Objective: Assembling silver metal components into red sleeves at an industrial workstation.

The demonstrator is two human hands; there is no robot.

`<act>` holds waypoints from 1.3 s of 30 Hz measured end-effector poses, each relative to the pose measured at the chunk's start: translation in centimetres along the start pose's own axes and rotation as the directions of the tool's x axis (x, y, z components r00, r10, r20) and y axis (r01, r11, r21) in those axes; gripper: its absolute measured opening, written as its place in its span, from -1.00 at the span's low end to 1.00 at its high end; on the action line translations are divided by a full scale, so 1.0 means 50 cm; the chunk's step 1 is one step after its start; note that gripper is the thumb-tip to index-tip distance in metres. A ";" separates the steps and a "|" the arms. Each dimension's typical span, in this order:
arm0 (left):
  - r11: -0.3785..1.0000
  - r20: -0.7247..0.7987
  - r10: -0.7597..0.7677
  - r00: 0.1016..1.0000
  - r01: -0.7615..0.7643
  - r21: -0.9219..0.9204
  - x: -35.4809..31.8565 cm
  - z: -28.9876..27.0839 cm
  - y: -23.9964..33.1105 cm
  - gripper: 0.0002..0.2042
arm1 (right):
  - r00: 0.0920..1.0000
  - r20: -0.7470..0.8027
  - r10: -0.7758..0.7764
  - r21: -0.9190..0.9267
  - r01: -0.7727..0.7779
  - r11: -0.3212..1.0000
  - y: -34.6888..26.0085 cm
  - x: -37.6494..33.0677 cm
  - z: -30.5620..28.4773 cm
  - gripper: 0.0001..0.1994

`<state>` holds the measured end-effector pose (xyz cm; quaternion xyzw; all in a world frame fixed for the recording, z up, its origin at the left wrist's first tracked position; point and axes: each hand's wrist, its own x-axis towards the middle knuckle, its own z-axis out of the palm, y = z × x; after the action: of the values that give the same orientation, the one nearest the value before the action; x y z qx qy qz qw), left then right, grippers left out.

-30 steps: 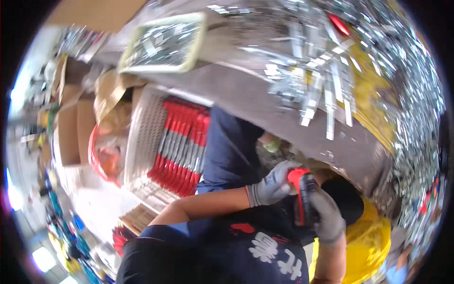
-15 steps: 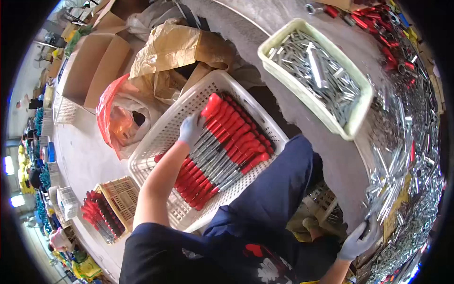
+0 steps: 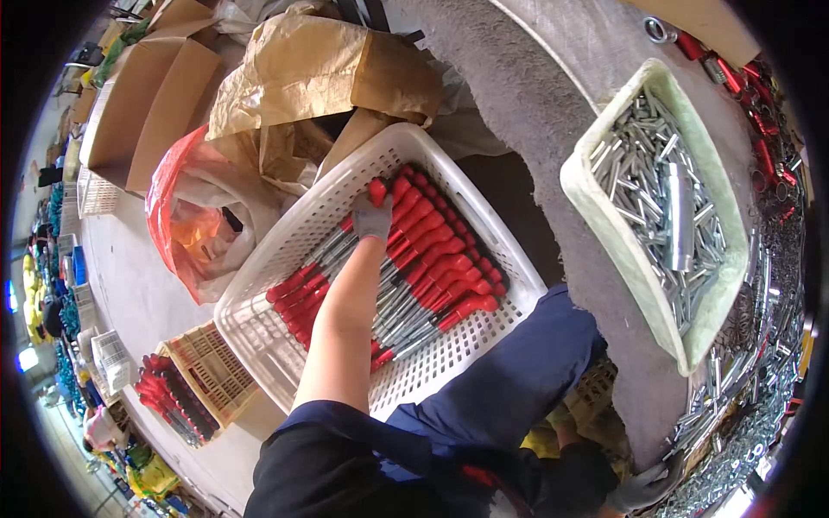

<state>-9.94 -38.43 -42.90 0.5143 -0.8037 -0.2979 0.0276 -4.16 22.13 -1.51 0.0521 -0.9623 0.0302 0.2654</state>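
At the bottom edge the gloved right hand (image 3: 643, 488) rests against the bench (image 3: 553, 112) rim by the loose metal parts (image 3: 751, 414); whether its grip is wide or narrow cannot be told. Farther out, the gloved left hand (image 3: 371, 216) reaches into the white basket (image 3: 285, 250) on the floor, its grip closed on a red-handled tool (image 3: 377, 192) atop the rows of red-handled tools (image 3: 432, 259). On the bench sits a pale tray of steel pins (image 3: 604, 224). Beyond the basket lie an orange plastic bag (image 3: 186, 224) and brown cardboard boxes (image 3: 147, 95)

Pale concrete floor (image 3: 129, 285), cardboard boxes (image 3: 147, 104) (open), grey worktable (image 3: 553, 112).
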 end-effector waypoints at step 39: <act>0.999 0.316 0.051 0.947 -0.052 -0.005 0.046 0.120 0.044 -0.14 | 0.992 -0.033 0.121 -0.198 -0.125 0.972 0.013 -0.021 -0.023 -0.64</act>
<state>-14.92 -37.02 -47.31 0.4390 -0.8114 -0.3743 -0.0944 -2.76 22.96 -1.07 -0.0350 -0.9590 -0.0497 0.2768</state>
